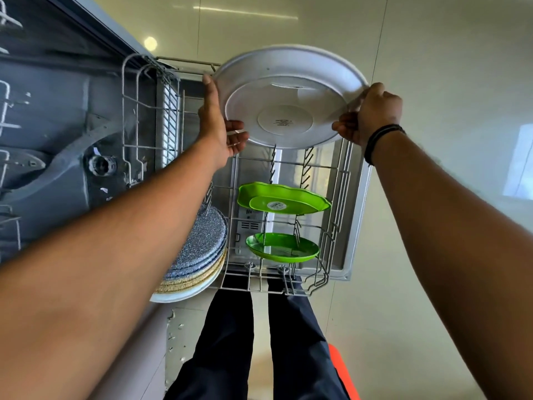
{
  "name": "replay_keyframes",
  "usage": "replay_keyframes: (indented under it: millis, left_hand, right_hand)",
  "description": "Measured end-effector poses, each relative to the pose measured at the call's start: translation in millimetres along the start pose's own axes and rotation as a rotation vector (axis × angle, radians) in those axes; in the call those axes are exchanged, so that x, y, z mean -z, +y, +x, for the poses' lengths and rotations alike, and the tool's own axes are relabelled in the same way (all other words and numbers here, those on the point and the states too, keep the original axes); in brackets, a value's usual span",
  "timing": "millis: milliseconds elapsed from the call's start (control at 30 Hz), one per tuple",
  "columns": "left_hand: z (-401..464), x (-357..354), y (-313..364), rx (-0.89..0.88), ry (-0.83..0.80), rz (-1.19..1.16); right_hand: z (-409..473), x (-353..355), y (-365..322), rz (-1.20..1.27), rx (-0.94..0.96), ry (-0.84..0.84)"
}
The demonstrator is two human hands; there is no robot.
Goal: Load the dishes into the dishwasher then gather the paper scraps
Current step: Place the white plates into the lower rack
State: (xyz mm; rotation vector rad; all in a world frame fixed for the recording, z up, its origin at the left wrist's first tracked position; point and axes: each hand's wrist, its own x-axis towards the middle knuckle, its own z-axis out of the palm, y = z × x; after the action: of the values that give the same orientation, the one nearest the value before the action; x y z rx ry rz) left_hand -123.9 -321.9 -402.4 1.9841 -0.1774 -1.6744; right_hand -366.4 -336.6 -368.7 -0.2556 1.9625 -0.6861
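Gripping the white plate (288, 96) by opposite rims above the rack (343, 180), left hand (219, 125) and right hand (366, 116) are risking, seemingly, snagging tines beyond the green plates (284, 199).

White plate (288, 96), green plates (284, 199), speckled blue-grey stack (202, 241).
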Motion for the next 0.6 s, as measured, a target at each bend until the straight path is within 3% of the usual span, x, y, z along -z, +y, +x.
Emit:
replay_keyframes:
  millis: [267,467,600]
  left_hand:
    - [5.2,10.6,1.9,0.141,-0.009,0.048]
    - [11.1,-1.0,23.5,0.145,0.003,0.058]
    - [23.9,-7.3,20.8,0.110,0.013,0.028]
  right_hand:
    - [3.7,-14.0,2.6,0.059,-0.081,-0.031]
    - [15.3,0.8,16.5,0.193,-0.254,-0.101]
    - [10.9,5.5,29.7,0.150,-0.275,-0.154]
